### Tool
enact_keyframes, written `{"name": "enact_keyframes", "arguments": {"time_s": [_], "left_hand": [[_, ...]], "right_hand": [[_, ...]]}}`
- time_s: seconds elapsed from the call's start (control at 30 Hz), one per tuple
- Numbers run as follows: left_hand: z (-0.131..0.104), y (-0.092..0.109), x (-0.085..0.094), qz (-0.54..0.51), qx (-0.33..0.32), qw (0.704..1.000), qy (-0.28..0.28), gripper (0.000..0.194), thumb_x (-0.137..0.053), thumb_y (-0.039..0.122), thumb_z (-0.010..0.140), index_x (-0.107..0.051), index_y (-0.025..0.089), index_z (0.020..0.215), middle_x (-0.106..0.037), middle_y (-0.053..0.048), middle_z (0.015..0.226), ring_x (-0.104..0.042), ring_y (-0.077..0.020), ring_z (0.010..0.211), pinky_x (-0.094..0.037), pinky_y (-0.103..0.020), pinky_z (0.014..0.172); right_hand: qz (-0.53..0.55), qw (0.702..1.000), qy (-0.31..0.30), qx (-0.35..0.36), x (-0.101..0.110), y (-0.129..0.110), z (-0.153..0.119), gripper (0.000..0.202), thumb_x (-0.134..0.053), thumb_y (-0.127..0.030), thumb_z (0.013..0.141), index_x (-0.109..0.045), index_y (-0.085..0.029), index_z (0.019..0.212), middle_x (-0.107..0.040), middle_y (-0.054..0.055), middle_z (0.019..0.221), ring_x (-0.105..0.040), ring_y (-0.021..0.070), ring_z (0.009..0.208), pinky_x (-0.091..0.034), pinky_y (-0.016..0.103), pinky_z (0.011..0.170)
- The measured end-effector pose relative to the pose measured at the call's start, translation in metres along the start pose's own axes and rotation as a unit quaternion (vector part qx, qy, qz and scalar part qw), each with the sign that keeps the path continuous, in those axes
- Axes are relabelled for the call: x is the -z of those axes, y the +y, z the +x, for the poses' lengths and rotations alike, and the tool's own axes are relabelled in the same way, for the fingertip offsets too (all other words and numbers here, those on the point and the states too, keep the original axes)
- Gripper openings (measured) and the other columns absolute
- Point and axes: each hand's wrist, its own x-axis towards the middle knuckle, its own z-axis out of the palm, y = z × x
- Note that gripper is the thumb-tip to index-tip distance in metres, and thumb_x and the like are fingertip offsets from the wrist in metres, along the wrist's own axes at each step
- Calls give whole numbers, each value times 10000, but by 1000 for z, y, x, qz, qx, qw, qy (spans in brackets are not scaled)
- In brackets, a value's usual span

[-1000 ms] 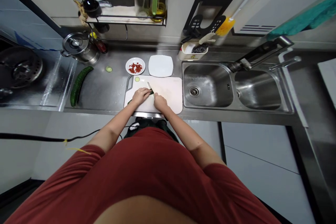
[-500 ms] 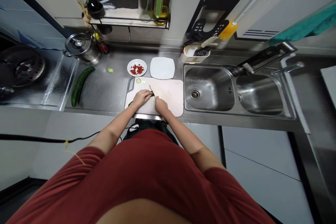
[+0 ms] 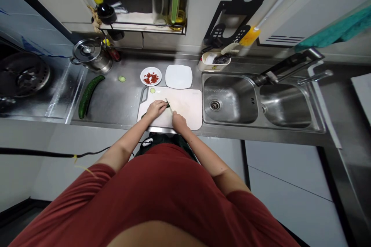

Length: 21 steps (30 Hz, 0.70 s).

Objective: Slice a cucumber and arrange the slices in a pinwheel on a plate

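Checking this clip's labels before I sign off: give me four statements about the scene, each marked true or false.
1. The right hand holds a knife. True.
2. The red pieces are on the square plate. False: the red pieces are on the round plate.
3. The whole cucumber lies left of the cutting board. True.
4. The pot stands in a sink basin. False: the pot stands on the counter.

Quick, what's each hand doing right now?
Left hand: closed on the dark green cucumber on the board.
Right hand: closed around the handle of the knife.
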Motion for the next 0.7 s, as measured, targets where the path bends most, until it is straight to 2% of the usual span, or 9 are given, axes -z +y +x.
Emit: {"name": "enact_keyframes", "arguments": {"time_s": [0.17,0.5,0.7], "left_hand": [[-1,2,1,0,2,1000,4,268,-494,307,937,-700,238,1093,-690,-60,1075,-615,-185,999,-488,-341,902],[-2,-1,-2,7,6,1000,5,260,-510,295,929,-701,241,1097,-687,-56,1088,-609,-190,1011,-481,-339,907],[-2,-2,-3,6,2,1000,8,259,-511,293,928,-700,239,1097,-689,-53,1082,-612,-190,1000,-485,-337,902]], "right_hand": [[5,1000,-8,-3,2,-1,1,293,-368,-51,903,-432,-126,1179,-660,164,1048,-651,248,997,-480,326,812],[39,999,24,2,12,-15,34,326,-349,-75,921,-419,-130,1235,-666,132,1083,-649,224,988,-481,303,801],[41,999,22,0,12,-15,32,326,-364,-72,923,-417,-130,1239,-667,136,1082,-648,224,999,-477,304,813]]}}
